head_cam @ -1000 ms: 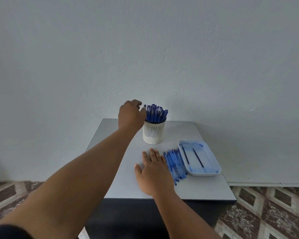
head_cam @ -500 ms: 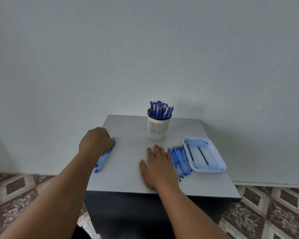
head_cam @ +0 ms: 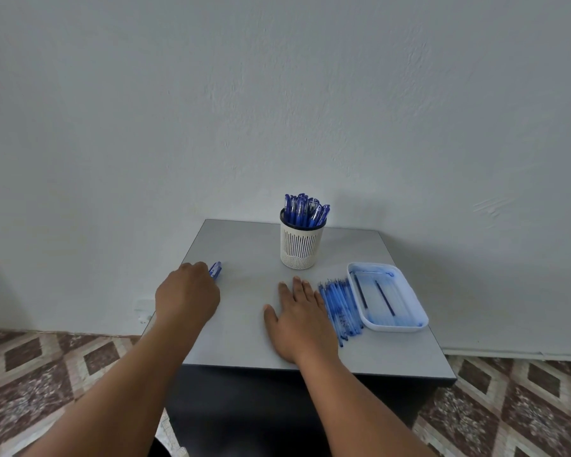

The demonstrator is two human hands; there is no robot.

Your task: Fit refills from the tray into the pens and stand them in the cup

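- On the grey bench (head_cam: 244, 338), set against a pale wall (head_cam: 277, 94), a white slotted pen cup (head_cam: 299, 249) is seen standing upright near the far edge; it is filled with blue capped pens (head_cam: 305, 209) whose tops rise above the rim.
- To the right of the cup, and apart from it, a white rectangular tray (head_cam: 419, 319) is shown lying flat, with two dark refills (head_cam: 384, 298) lying lengthwise inside, apart from each other.
- Just beside the tray's left wall, a row of clear blue pen barrels (head_cam: 342, 308) is laid side by side on the bench.
- The right hand (head_cam: 299, 319) is laid palm down on the bench with the fingers straight and slightly spread; its outer edge lies just beside the row of barrels, and nothing is held.
- The left hand (head_cam: 188, 295) is placed near the bench's left edge with the fingers curled around a blue pen (head_cam: 215, 269); only the pen's far end is shown, projecting past the knuckles, and the rest is hidden under the hand.
- Below the bench, a floor (head_cam: 47, 367) of brown and cream diamond tiles is visible on both sides.
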